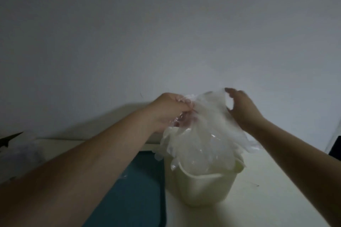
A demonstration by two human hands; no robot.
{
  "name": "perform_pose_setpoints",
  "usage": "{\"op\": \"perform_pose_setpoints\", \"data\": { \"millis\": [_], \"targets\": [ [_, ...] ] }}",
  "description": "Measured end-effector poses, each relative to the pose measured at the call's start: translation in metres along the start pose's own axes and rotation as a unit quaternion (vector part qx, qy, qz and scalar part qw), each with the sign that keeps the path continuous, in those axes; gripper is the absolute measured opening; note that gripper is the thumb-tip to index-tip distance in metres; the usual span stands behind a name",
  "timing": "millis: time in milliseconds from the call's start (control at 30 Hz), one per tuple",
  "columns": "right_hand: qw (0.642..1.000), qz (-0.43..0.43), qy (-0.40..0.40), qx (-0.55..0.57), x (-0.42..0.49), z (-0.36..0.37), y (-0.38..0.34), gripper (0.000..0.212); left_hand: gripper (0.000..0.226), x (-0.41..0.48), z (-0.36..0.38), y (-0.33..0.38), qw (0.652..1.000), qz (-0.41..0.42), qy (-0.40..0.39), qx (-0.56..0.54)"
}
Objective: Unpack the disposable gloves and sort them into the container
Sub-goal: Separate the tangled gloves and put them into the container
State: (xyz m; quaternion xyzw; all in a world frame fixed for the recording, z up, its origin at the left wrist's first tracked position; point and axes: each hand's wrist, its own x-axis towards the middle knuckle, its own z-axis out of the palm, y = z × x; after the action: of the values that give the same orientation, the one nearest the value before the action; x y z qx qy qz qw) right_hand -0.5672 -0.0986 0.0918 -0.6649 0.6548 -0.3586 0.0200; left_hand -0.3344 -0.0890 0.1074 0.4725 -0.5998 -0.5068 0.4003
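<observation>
Just below the fingers, over the pale cream plastic tub (pixel 203 186), hung the crumpled clear-film disposable gloves (pixel 199 134), left hand (pixel 171 110) clenched on one side, right hand (pixel 241 108) pinching the other, seemingly to lower them in.

A plain, pale grey wall (pixel 166 24) fills the upper two thirds of the frame, dimly and evenly lit. Below it a cream table (pixel 267 190) runs across the lower part, with a teal mat (pixel 140 190) lying on it at lower centre. A dark shape (pixel 9 139) sits at the left edge, another (pixel 335 145) at the right edge.
</observation>
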Motion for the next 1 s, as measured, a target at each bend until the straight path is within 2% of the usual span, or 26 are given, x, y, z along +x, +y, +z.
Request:
{"op": "perform_pose_setpoints", "data": {
  "millis": [67, 133, 233, 333, 467, 633, 833, 933, 1000],
  "targets": [
    [0.999, 0.000, 0.034, -0.009, 0.001, -0.016, 0.008, 0.057, 0.008, 0.018, 0.007, -0.018, 0.998, -0.029, 0.033, 0.035],
    [0.999, -0.014, 0.030, 0.004, -0.011, -0.029, 0.001, 0.049, 0.012, 0.028, 0.013, -0.032, 0.996, -0.045, 0.065, 0.049],
    [0.993, -0.055, -0.099, 0.017, -0.036, -0.024, -0.031, 0.044, 0.010, 0.037, 0.023, -0.047, 0.992, -0.062, 0.099, 0.037],
    [0.967, -0.044, -0.251, -0.015, -0.053, 0.004, -0.060, 0.053, 0.018, 0.044, 0.028, -0.053, 0.989, -0.052, 0.134, 0.027],
    [0.937, -0.034, -0.345, -0.052, -0.052, 0.047, -0.076, 0.057, 0.045, 0.032, 0.006, -0.054, 0.980, -0.025, 0.194, 0.030],
    [0.902, -0.063, -0.408, -0.128, -0.046, 0.079, -0.071, 0.050, 0.041, 0.009, -0.034, -0.066, 0.979, -0.016, 0.202, 0.034],
    [0.851, -0.091, -0.439, -0.275, -0.057, 0.094, -0.059, 0.046, 0.031, -0.013, -0.054, -0.073, 0.984, -0.007, 0.176, 0.019],
    [0.842, -0.106, -0.426, -0.312, -0.060, 0.089, -0.064, 0.049, 0.026, -0.029, -0.057, -0.079, 0.987, 0.000, 0.156, 0.041],
    [0.853, -0.101, -0.408, -0.310, -0.057, 0.075, -0.073, 0.052, 0.020, -0.040, -0.062, -0.085, 0.986, 0.009, 0.153, 0.067]
  ]
}}
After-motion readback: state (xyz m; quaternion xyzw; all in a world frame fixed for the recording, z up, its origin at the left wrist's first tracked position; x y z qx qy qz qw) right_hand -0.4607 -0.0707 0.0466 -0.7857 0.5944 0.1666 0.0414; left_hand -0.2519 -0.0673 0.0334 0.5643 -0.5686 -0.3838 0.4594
